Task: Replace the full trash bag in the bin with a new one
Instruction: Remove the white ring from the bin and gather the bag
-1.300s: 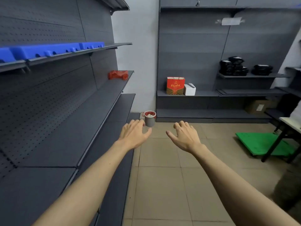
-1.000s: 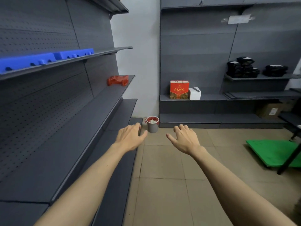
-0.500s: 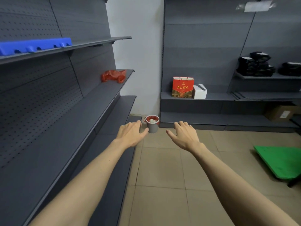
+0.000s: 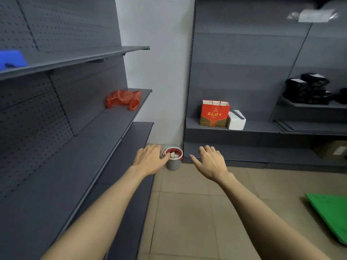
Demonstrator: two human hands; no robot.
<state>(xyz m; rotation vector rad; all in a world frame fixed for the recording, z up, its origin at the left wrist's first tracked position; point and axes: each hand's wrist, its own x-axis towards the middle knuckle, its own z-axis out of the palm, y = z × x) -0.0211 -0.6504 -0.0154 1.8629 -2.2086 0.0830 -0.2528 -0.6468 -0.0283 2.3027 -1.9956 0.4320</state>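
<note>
A small grey bin (image 4: 173, 164) stands on the tiled floor in the far corner, lined with a red bag (image 4: 178, 152) that holds white rubbish. A crumpled red plastic bag (image 4: 123, 99) lies on the middle shelf at the left. My left hand (image 4: 150, 159) and my right hand (image 4: 211, 162) are stretched out in front of me with relaxed fingers, holding nothing. In the picture they frame the bin, which stands farther away than they reach.
Dark grey shelving (image 4: 78, 147) runs along the left, its lowest shelf jutting toward the floor path. More shelves at the back carry a red gift bag (image 4: 214, 113), a white box (image 4: 235, 121) and black packs (image 4: 308, 89). A green cart (image 4: 332, 214) sits at the right.
The view has moved forward toward the corner, so the bin and the red bag on the shelf look larger and nearer. Both hands stay outstretched and empty.
</note>
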